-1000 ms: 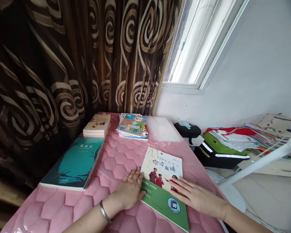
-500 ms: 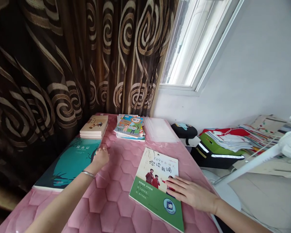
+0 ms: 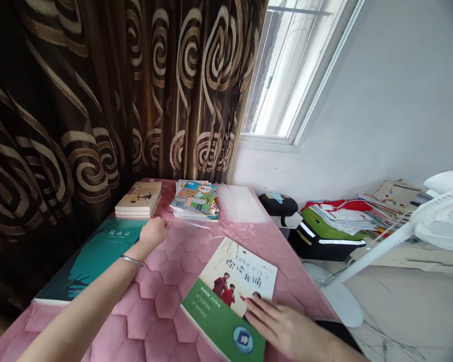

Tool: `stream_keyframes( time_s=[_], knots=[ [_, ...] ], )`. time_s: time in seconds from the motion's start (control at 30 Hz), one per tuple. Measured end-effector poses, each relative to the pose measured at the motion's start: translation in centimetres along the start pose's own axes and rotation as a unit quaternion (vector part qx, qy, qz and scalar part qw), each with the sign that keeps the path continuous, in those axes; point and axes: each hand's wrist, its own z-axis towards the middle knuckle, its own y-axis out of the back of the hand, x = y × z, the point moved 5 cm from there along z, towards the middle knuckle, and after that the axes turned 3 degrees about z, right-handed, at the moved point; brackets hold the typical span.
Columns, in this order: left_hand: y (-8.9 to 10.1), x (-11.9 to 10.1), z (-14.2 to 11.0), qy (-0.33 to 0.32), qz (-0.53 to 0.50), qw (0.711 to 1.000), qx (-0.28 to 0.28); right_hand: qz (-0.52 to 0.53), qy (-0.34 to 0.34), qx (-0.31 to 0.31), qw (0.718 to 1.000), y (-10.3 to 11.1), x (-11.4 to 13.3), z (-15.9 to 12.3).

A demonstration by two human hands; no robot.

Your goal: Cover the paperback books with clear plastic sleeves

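Observation:
My left hand (image 3: 153, 235) is closed, its fingers pinching the edge of a clear plastic sheet (image 3: 196, 224). The sheet's shiny edge runs from the fingers to the right, and the rest of it is hard to make out. Below this hand lies a teal book (image 3: 98, 251), partly covered by the wrist. With its fingers stretched out, my right hand (image 3: 277, 322) rests flat on the lower right of a green and white book (image 3: 219, 301) showing children in red. That book lies at a slant on the pink padded surface (image 3: 154, 322).
Behind the teal book stands a stack of tan books (image 3: 139, 198). A pile of textbooks (image 3: 196, 198) and several clear plastic covers (image 3: 243, 203) lie at the far edge. To the right are a black and green box (image 3: 320, 229), papers and a white fan (image 3: 441, 216). A patterned curtain (image 3: 166, 100) hangs behind.
My left hand has risen a little, and the clear sheet's edge now shows lifted beside it. My right hand and the book under it have shifted left in view. The view has also turned slightly.

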Motion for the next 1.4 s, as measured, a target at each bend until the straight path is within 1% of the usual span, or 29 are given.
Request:
stream_keyframes(
  time_s=[0.07, 0.1, 0.13, 0.17, 0.23, 0.27, 0.3, 0.37, 0.4, 0.5, 0.67, 0.73, 0.83, 0.9, 0.97, 1.07, 1.13, 1.17, 1.2, 1.27, 1.33, 1.4],
  knots=[
    [2.3, -1.8, 0.2, -0.032, -0.002, 0.999, -0.029, 0.003, -0.006, -0.014, 1.000, 0.0, 2.7, 1.6],
    [3.4, -2.9, 0.3, -0.051, -0.003, 0.998, -0.043, -0.007, -0.019, -0.024, 1.000, -0.4, 4.1, 2.6],
    [4.3, -4.1, 0.4, -0.070, -0.003, 0.996, -0.057, -0.016, -0.043, -0.035, 0.998, -1.0, 5.4, 3.8],
    [4.9, -5.3, 0.6, -0.089, -0.003, 0.994, -0.069, -0.030, -0.072, -0.065, 0.995, -1.7, 6.7, 5.0],
    [5.7, -7.5, 1.0, -0.123, -0.001, 0.988, -0.089, -0.044, -0.120, -0.096, 0.987, -3.7, 8.8, 7.8],
    [5.8, -8.5, 1.3, -0.137, 0.000, 0.986, -0.097, -0.045, -0.128, -0.094, 0.986, -4.8, 9.7, 9.4],
    [5.8, -9.3, 1.6, -0.148, 0.001, 0.984, -0.103, -0.048, -0.152, -0.100, 0.982, -5.6, 10.3, 10.9],
    [5.6, -10.5, 2.4, -0.160, 0.003, 0.980, -0.115, -0.019, -0.220, -0.070, 0.973, -7.1, 10.7, 13.5],
    [5.4, -10.8, 2.9, -0.162, 0.003, 0.979, -0.121, 0.002, -0.246, -0.064, 0.967, -7.5, 10.7, 14.6],
    [4.9, -10.9, 4.3, -0.156, 0.002, 0.979, -0.133, 0.059, -0.304, -0.033, 0.950, -7.4, 10.4, 16.7],
    [3.7, -10.6, 6.5, -0.151, -0.003, 0.980, -0.127, 0.150, -0.354, 0.042, 0.922, -5.9, 9.5, 17.7],
    [3.1, -10.6, 7.1, -0.141, -0.007, 0.983, -0.120, 0.171, -0.363, 0.055, 0.914, -5.7, 9.3, 17.9],
    [1.9, -10.5, 7.2, -0.113, -0.013, 0.987, -0.116, 0.144, -0.375, 0.049, 0.915, -5.9, 9.3, 18.0],
    [0.8, -10.5, 6.3, -0.098, -0.016, 0.989, -0.112, 0.113, -0.382, 0.044, 0.916, -6.3, 9.4, 18.0],
    [-0.7, -10.7, 4.3, -0.105, -0.016, 0.990, -0.095, 0.104, -0.373, 0.046, 0.921, -6.9, 9.5, 18.1],
    [-3.9, -10.9, -0.6, -0.168, -0.013, 0.985, -0.039, 0.130, -0.340, 0.055, 0.930, -7.9, 9.4, 18.1],
    [-6.2, -10.4, -4.5, -0.211, -0.014, 0.977, 0.006, 0.144, -0.320, 0.053, 0.935, -8.4, 9.2, 18.0],
    [-7.4, -10.0, -6.3, -0.229, -0.019, 0.972, 0.041, 0.144, -0.309, 0.048, 0.939, -8.5, 9.1, 17.9],
    [-8.3, -9.2, -7.8, -0.226, -0.024, 0.971, 0.067, 0.139, -0.297, 0.043, 0.944, -8.3, 8.9, 17.8],
    [-9.3, -7.3, -9.9, -0.192, -0.032, 0.976, 0.097, 0.125, -0.278, 0.037, 0.952, -7.5, 8.3, 17.6],
    [-9.4, -5.9, -10.9, -0.174, -0.044, 0.978, 0.108, 0.130, -0.259, 0.049, 0.956, -5.9, 7.2, 17.4],
    [-9.1, -5.1, -11.2, -0.173, -0.054, 0.978, 0.108, 0.174, -0.254, 0.074, 0.949, -3.8, 5.5, 17.3]
  ],
)
